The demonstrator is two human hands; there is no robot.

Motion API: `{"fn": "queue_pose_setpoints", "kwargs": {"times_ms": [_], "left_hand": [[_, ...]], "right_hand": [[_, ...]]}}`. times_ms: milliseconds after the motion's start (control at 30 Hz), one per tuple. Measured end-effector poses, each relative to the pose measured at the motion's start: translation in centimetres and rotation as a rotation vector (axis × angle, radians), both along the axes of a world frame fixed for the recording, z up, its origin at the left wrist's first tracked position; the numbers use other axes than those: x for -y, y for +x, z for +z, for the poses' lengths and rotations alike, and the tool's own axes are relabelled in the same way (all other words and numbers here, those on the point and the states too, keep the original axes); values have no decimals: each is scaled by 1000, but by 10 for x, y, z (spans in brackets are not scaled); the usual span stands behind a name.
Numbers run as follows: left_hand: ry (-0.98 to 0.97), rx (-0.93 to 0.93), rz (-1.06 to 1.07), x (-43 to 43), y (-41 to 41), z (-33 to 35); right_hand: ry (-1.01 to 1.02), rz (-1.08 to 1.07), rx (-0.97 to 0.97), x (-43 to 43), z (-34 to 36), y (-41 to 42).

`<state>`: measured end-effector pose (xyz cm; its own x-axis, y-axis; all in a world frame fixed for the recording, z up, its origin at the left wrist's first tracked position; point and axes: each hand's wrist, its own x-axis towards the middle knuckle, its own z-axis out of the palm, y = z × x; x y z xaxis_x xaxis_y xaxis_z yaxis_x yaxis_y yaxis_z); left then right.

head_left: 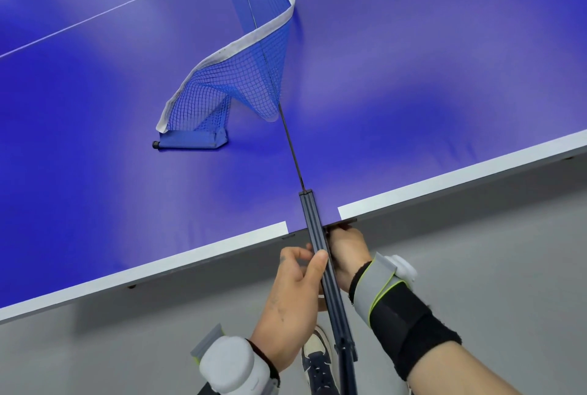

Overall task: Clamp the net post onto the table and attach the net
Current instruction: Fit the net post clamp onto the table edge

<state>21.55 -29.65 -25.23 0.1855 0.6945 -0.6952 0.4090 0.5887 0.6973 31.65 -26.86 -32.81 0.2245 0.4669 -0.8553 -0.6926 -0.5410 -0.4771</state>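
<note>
The left hand (295, 286) grips the net post (313, 220), its length pointing across the table (444, 183) edge, with the right hand (346, 250) beside it, fingers hidden beneath so its grip cannot be told; beyond, the slack net (241, 77) trails its loose end toward the left hand's side.

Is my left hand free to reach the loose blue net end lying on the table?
Likely not right now: the left hand grips the dark net post. Otherwise only bare blue tabletop lies between it and the net end.
</note>
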Motion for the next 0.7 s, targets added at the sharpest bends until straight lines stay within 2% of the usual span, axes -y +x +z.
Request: {"fn": "queue_pose_setpoints", "kwargs": {"times_ms": [200, 467, 700], "left_hand": [[18, -22, 3, -2, -2, -2], [9, -5, -35, -3, -2, -1], [35, -33, 14, 6, 7, 0]], "right_hand": [[105, -7, -2, 8, -8, 1], [220, -59, -195, 19, -18, 11], [196, -29, -233, 16, -10, 8]]}}
